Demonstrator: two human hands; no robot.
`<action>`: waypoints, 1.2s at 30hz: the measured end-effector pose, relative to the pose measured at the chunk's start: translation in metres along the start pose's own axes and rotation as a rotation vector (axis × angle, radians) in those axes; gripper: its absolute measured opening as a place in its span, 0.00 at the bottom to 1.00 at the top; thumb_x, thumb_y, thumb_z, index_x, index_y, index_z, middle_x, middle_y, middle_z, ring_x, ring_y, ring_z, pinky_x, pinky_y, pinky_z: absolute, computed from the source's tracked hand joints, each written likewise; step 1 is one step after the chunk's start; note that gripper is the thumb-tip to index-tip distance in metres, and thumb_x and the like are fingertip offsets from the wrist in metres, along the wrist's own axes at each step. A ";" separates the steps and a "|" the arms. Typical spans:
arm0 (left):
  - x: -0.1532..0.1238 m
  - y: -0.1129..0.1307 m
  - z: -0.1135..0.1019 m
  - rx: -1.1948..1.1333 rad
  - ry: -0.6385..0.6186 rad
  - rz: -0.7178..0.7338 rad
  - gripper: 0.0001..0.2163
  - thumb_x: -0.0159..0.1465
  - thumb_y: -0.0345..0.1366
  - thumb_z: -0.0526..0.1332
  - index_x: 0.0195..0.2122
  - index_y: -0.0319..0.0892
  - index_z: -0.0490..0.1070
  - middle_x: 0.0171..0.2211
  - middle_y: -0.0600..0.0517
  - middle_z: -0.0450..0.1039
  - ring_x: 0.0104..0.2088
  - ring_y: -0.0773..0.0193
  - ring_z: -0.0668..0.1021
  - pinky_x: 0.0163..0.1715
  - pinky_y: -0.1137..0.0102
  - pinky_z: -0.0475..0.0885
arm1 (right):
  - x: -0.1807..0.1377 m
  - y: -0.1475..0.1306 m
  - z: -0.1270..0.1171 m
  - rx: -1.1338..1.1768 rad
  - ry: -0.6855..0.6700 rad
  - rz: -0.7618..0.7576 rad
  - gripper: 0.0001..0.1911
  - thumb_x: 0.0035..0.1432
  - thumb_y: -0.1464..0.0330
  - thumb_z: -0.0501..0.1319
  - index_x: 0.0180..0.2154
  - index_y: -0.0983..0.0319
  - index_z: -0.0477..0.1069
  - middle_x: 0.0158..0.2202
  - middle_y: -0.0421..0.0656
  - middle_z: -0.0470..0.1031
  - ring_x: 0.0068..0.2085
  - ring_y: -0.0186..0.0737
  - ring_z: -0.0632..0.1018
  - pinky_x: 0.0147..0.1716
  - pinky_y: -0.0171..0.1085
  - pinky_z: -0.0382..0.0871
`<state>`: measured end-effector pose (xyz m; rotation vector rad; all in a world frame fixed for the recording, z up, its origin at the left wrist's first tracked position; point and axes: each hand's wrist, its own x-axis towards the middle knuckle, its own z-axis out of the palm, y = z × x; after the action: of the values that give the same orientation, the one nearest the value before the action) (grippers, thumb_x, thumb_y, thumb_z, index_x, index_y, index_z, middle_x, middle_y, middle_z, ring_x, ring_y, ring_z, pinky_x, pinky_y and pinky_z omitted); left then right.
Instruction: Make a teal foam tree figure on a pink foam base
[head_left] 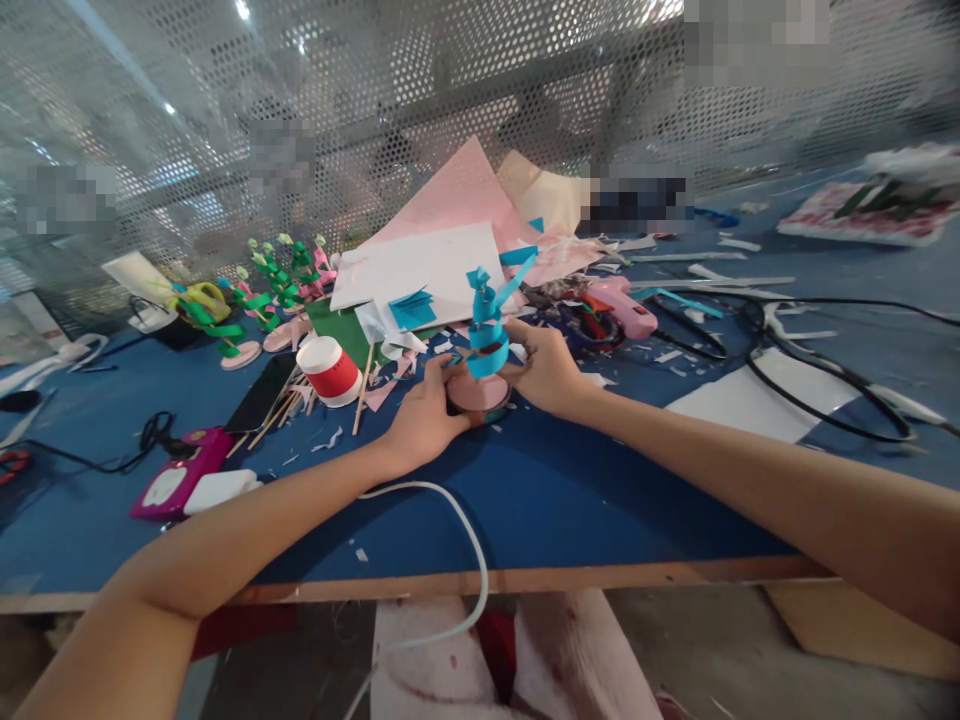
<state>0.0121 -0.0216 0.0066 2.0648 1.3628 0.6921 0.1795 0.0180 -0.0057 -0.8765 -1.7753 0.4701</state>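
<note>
In front of me stands a blue paper spiral [486, 335] with a small pointed top, over a pink round base [478, 392]. My left hand [429, 412] curls around the left side of the base, thumb along its near edge. From the right, my right hand [551, 368] closes its fingers at the spiral's lower edge; its fingertips are partly hidden there. Behind the spiral, a blue strip [519, 278] slants up to the right. Folded blue paper pieces [412, 308] rest on white paper [435, 265] farther back.
A red-and-white roll [330, 370], thin wooden sticks [274, 420] and a dark phone [262, 392] lie left. Several green paper plants [277, 275] stand behind. A pink glue gun [626, 308] and black cable [817, 400] lie right. A purple power strip [180, 475] and white cable [461, 510] are nearer.
</note>
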 end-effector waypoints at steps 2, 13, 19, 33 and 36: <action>0.000 0.000 0.000 -0.002 0.013 0.010 0.32 0.50 0.31 0.65 0.53 0.39 0.51 0.55 0.41 0.64 0.57 0.51 0.66 0.54 0.55 0.61 | 0.000 0.000 0.000 0.015 0.027 0.000 0.06 0.47 0.69 0.59 0.30 0.64 0.72 0.29 0.43 0.74 0.32 0.38 0.73 0.34 0.36 0.66; 0.000 -0.001 0.001 0.007 0.010 -0.020 0.32 0.50 0.31 0.65 0.54 0.39 0.50 0.54 0.40 0.65 0.55 0.50 0.68 0.53 0.53 0.62 | -0.001 -0.002 0.000 0.020 -0.056 0.048 0.05 0.47 0.70 0.57 0.27 0.65 0.71 0.24 0.42 0.73 0.27 0.36 0.72 0.30 0.35 0.66; 0.000 -0.002 0.001 0.024 0.015 -0.011 0.32 0.51 0.33 0.65 0.53 0.39 0.50 0.55 0.40 0.64 0.56 0.49 0.66 0.53 0.54 0.63 | 0.001 -0.004 -0.001 -0.052 -0.023 0.060 0.05 0.45 0.72 0.57 0.26 0.64 0.72 0.23 0.41 0.73 0.28 0.36 0.72 0.31 0.35 0.66; 0.000 0.000 0.000 0.016 0.007 -0.013 0.30 0.51 0.33 0.64 0.53 0.39 0.51 0.54 0.39 0.65 0.56 0.49 0.67 0.53 0.52 0.63 | 0.000 -0.008 -0.002 -0.041 -0.047 0.035 0.05 0.46 0.74 0.57 0.27 0.64 0.72 0.25 0.42 0.76 0.28 0.37 0.74 0.29 0.35 0.66; -0.001 0.000 0.001 0.035 0.014 -0.022 0.31 0.51 0.34 0.65 0.53 0.40 0.51 0.54 0.40 0.65 0.56 0.48 0.67 0.53 0.52 0.63 | 0.000 -0.007 -0.001 -0.059 -0.010 0.022 0.04 0.45 0.74 0.58 0.25 0.64 0.71 0.23 0.41 0.74 0.26 0.37 0.73 0.27 0.34 0.65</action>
<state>0.0126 -0.0226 0.0063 2.0722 1.4127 0.6788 0.1785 0.0131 -0.0003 -0.9375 -1.7977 0.4388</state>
